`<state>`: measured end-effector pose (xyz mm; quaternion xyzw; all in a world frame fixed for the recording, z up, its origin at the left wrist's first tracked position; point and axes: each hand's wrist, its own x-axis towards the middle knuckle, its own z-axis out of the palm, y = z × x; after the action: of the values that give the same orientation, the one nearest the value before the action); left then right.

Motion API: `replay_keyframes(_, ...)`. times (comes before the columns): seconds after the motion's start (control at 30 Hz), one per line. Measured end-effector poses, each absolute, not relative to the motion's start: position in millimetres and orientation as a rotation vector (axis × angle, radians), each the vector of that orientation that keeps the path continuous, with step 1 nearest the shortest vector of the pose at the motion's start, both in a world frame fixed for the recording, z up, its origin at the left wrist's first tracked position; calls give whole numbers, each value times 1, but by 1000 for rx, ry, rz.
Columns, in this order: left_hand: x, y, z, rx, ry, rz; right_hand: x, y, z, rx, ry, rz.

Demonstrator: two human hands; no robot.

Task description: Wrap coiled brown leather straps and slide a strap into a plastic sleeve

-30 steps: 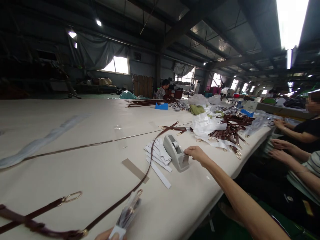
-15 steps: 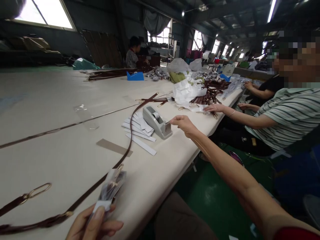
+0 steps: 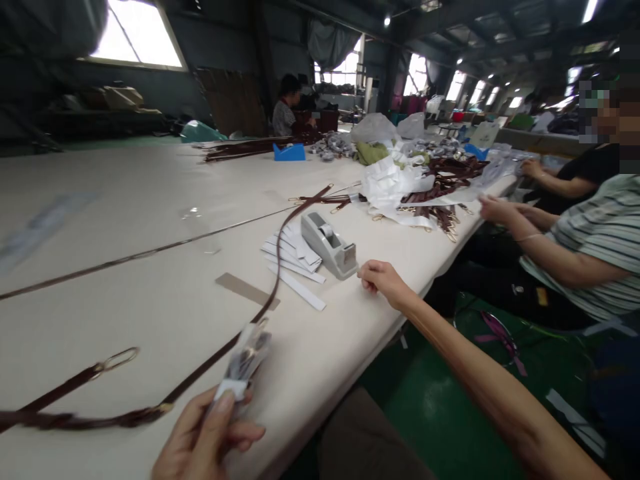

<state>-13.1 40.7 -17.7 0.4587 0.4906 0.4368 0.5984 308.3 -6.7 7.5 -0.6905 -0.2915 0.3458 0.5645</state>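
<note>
My left hand point(image 3: 207, 433) grips a small clear plastic packet point(image 3: 250, 350), with a folded dark strap and metal fittings showing through and a white paper band round its lower end. A gold-coloured clasp sticks out at the packet's top. Beside the grey tape dispenser point(image 3: 330, 247), just off its cutting end, the thumb and fingers of my right hand point(image 3: 383, 283) are pinched together. Anything between them is too small to make out. A long brown leather strap point(image 3: 220, 360) curves across the table past the packet, and white paper strips point(image 3: 300, 287) lie fanned by the dispenser.
At the right, a person in a striped shirt point(image 3: 600, 233) handles white sheeting point(image 3: 395, 187) near heaped brown straps point(image 3: 450, 213). Blue dispensers point(image 3: 289, 152) and wrapped packets stand farther back. A brown card strip point(image 3: 245, 290) lies mid-table. The table edge point(image 3: 350, 363) runs along my right.
My right hand has drawn off the dispenser's cutting edge, slightly down and towards me. The left hand still holds the packet. The neighbour has lifted some white sheeting. The view has shifted left.
</note>
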Motion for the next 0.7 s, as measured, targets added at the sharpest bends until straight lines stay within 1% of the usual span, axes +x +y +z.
replay_keyframes(0.13, 10, 19, -6, 1096, 1045, 913, 241, -40, 21, -1367, -886, 1043)
replay_keyframes(0.27, 25, 1, -4, 1086, 984, 855, 188, -61, 28, -1226, -962, 1234)
replay_keyframes(0.43, 23, -14, 1, 1095, 949, 870, 161, -60, 17, -1201, -989, 1250)
replay_keyframes(0.7, 15, -20, 1, 1100, 935, 879, 148, -53, 5, -1306, -1020, 1210)
